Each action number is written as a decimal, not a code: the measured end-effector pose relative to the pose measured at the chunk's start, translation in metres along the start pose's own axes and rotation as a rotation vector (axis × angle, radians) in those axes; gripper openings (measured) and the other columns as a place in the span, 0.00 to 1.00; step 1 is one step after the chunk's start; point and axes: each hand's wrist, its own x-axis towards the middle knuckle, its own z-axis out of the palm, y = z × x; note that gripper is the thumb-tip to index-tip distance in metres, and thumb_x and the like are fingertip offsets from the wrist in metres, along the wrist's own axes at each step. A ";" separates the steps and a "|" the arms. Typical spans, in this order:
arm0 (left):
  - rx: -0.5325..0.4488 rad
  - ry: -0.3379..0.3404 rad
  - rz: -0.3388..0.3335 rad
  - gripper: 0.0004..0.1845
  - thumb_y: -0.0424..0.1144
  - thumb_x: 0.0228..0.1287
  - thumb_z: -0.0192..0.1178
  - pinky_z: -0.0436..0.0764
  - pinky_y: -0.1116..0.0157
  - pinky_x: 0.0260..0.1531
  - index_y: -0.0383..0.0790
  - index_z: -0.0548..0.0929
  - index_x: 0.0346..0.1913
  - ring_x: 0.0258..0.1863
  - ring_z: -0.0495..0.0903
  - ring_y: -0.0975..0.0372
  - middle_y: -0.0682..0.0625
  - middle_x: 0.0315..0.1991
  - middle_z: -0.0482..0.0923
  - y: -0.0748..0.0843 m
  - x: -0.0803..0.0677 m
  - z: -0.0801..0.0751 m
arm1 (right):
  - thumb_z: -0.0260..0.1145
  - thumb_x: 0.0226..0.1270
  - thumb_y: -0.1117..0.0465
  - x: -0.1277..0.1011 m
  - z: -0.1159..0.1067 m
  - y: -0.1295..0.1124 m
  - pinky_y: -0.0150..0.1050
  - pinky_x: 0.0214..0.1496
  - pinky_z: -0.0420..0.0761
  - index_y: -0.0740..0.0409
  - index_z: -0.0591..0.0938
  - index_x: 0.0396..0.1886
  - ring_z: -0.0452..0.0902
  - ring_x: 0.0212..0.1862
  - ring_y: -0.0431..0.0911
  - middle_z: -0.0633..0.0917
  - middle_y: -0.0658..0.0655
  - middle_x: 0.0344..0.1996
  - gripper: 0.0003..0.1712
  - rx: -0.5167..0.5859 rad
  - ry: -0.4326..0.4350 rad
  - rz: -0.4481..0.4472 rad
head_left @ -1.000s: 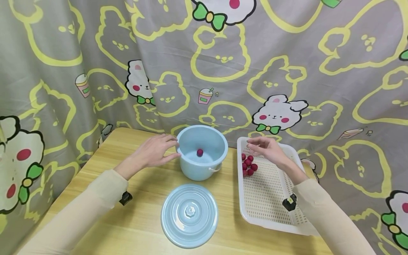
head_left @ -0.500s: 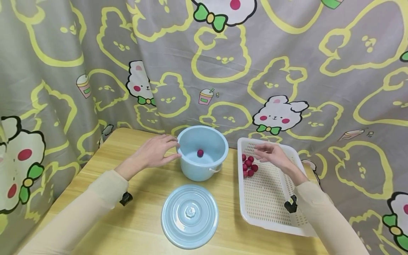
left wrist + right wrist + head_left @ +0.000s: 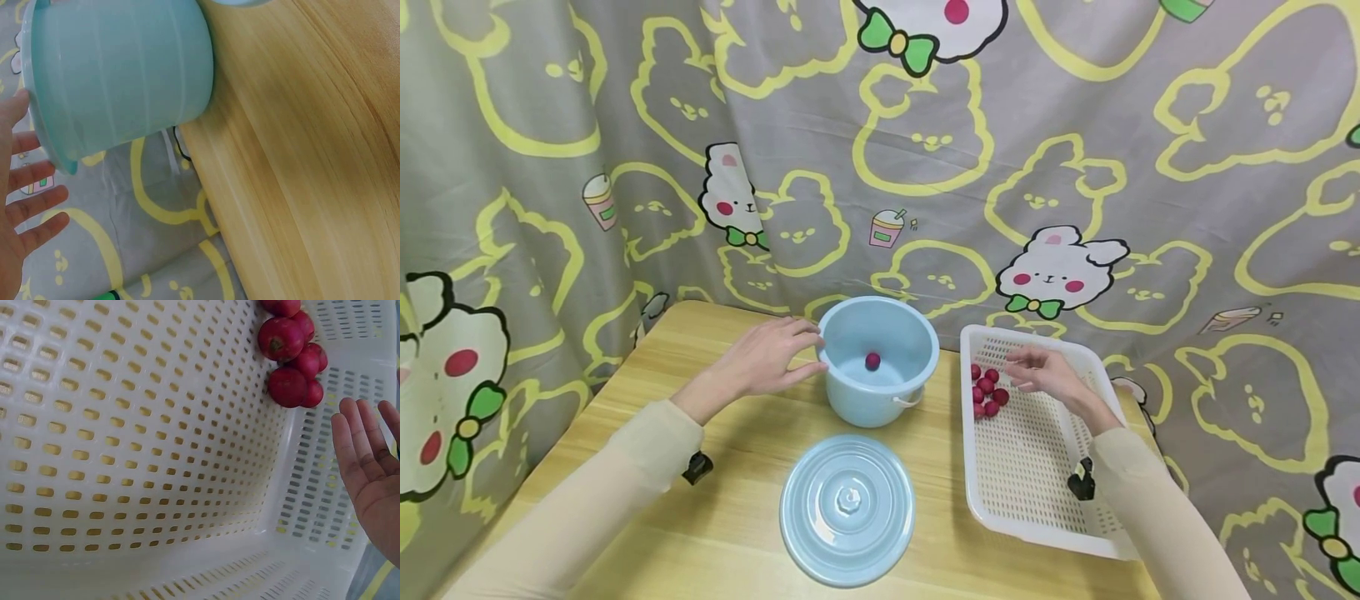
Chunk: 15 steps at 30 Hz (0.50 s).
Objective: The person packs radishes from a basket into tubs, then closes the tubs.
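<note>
Head view: the 2 hands are apart; the left hand [image 3: 767, 358], fingers spread, lies at the rim of a blue bucket [image 3: 863, 406] containing 1 round red item [image 3: 872, 361]; the right hand [image 3: 1047, 375] hovers over a white basket [image 3: 1030, 450], beside a red cluster [image 3: 985, 386]. A blue lid [image 3: 847, 510] rests on the table [image 3: 730, 517]. Left wrist view: thumb at the bucket's rim, contact uncertain. Right wrist view: fingers extended near the basket's slotted wall, apart from the cluster.

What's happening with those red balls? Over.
Left grip at bucket; right grip empty over basket. One ball in bucket, others in basket. Lid off, not in the way.
</note>
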 end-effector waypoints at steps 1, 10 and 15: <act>0.000 0.000 0.000 0.23 0.60 0.73 0.63 0.86 0.47 0.58 0.44 0.88 0.54 0.58 0.85 0.49 0.44 0.58 0.86 0.000 0.000 0.000 | 0.65 0.80 0.48 0.000 0.000 0.001 0.52 0.60 0.89 0.68 0.75 0.71 0.88 0.55 0.59 0.82 0.73 0.62 0.33 0.000 -0.005 0.010; -0.006 -0.003 -0.009 0.23 0.59 0.73 0.64 0.86 0.47 0.56 0.44 0.88 0.54 0.57 0.85 0.49 0.43 0.58 0.86 0.001 0.000 -0.001 | 0.67 0.78 0.50 0.007 0.004 0.007 0.50 0.57 0.89 0.69 0.75 0.70 0.87 0.49 0.52 0.85 0.69 0.56 0.33 -0.012 -0.042 0.075; -0.012 -0.011 -0.016 0.23 0.59 0.73 0.63 0.86 0.47 0.57 0.44 0.87 0.55 0.57 0.85 0.48 0.43 0.59 0.86 0.001 0.000 -0.001 | 0.68 0.77 0.51 0.008 0.005 0.011 0.48 0.55 0.89 0.69 0.75 0.70 0.87 0.49 0.53 0.87 0.67 0.54 0.32 -0.027 -0.067 0.103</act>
